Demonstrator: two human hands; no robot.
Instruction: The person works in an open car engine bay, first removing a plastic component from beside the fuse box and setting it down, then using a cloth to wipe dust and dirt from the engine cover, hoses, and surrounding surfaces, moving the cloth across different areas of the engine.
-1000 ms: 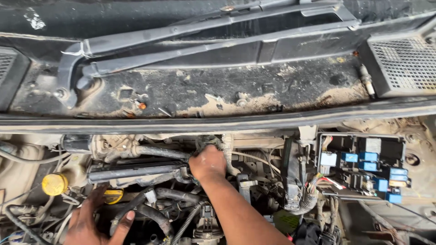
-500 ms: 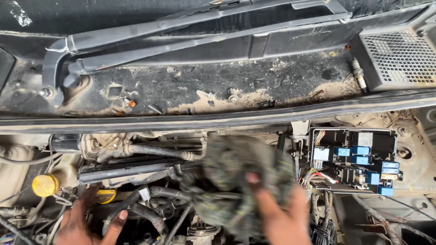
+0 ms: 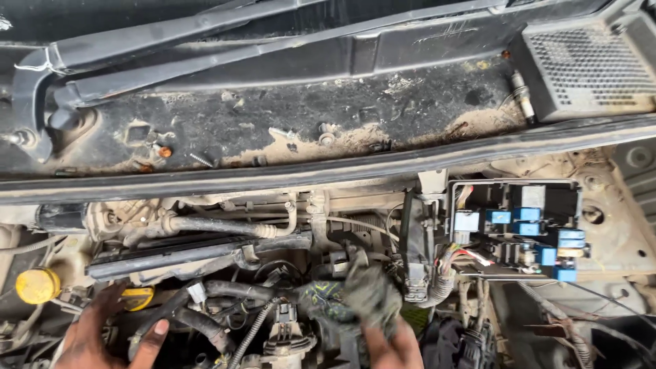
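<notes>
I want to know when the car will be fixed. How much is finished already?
Done: the fuse box is open, its blue blocks showing. In hand: the right hand grips a dirty rag down among the engine parts, and the left hand rests on black hoses beside a yellow cap. Left: sand and loose screws lie on the tray below the wipers.

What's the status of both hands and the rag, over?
Left hand open, fingers spread on a black hose. Right hand in a grip on a dark rag, low over the engine. Open fuse box beside it, apart.
</notes>
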